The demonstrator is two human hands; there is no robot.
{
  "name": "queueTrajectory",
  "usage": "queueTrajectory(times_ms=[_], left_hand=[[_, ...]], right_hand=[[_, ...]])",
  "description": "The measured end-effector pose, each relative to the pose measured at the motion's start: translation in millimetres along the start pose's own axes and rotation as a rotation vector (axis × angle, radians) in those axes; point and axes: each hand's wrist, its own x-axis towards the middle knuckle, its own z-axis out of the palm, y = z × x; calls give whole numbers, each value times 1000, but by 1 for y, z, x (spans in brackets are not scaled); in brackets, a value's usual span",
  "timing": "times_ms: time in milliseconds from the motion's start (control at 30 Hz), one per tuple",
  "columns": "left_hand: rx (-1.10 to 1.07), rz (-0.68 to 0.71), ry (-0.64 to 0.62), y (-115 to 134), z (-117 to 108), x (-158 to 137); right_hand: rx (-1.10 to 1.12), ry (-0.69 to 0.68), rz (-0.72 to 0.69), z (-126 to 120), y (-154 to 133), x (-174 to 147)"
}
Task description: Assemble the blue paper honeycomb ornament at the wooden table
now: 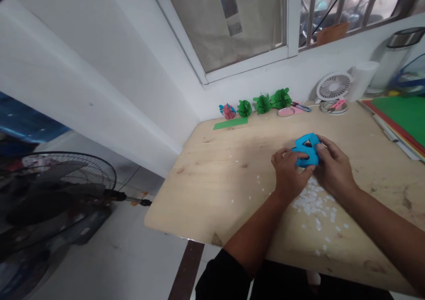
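Observation:
Between my two hands is a blue folded paper piece [310, 159] with openings through it, held just above the wooden table [206, 180]. My left hand [289, 169] grips its left side, with the thumb along the lower edge and fingers over the front. On the right side, my right hand [334, 163] pinches it, thumb in front and the other fingers partly hidden behind. Many small white paper bits [314, 200] lie scattered on the table below my hands.
Along the wall stand several green paper figures [262, 104] and a pink-and-blue one [228, 110]. A green strip [230, 123] lies before them. Farther right are a blue cutter [301, 107], a small white fan [334, 86] and coloured sheets [401, 118]. A large floor fan [66, 180] stands left.

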Motion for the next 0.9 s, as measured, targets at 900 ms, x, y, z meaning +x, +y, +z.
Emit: queueTrajectory(times_ms=[900], left_hand=[[-286,-151,173,-7,8,-1]], right_hand=[[101,0,140,5,-8,-3]])
